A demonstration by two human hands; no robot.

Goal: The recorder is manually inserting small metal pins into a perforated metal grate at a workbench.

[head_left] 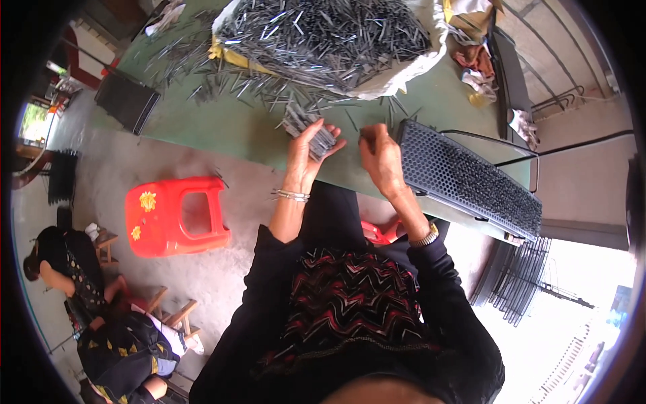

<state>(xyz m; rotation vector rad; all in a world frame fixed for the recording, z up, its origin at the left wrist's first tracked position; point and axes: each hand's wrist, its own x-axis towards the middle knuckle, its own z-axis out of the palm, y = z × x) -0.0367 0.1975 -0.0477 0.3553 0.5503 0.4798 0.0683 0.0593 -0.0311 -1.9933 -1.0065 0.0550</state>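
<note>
Metal pins [311, 131] fan in the gripping left hand [306, 156]; right hand [378, 156] pinches one, seemingly bound for the perforated black tray [471, 182] at right.

The left hand [306, 153] covers the lower part of a bundle of thin metal pins [311, 131], so its full length is hidden. What the right hand [380, 158] pinches is too small to tell. The big sack of pins [323, 40] is cut off by the top edge. A seated person [74, 269] at lower left is partly lost in the dark rim.
</note>
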